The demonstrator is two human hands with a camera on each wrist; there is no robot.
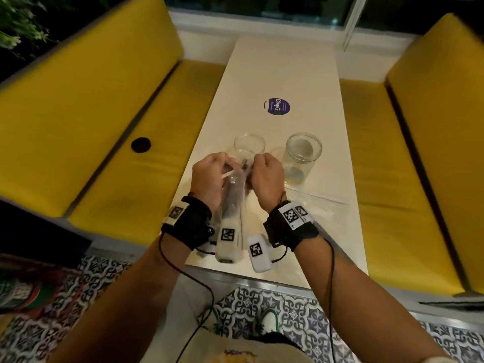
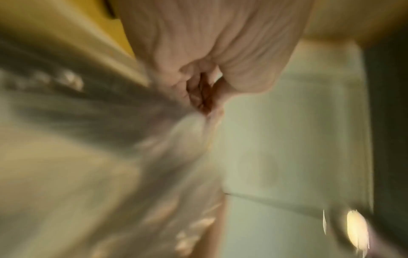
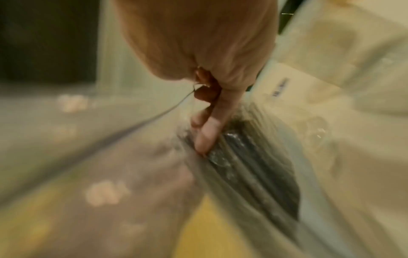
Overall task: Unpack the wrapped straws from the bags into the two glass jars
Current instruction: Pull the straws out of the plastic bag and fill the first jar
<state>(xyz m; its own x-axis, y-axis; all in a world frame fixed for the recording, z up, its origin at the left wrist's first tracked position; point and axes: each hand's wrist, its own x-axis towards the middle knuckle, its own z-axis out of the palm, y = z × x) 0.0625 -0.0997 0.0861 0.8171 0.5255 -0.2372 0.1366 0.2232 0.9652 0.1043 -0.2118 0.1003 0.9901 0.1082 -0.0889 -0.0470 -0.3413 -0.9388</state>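
Left grip (image 1: 209, 174), right grip (image 1: 264, 174) — both fisted, raised side-by-side.

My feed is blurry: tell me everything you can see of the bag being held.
The bag is clear, crinkled plastic, long and narrow, holding a bundle of dark wrapped straws. It is held up above the table, near the jars. The left hand and right hand both pinch its top end.

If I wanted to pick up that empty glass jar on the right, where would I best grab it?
Probably round the side wall of the right glass jar, coming in from its right. It stands upright and open-topped on the table, so the round wall is free there, while the right hand and left hand, both gripping the bag of straws, crowd its left.
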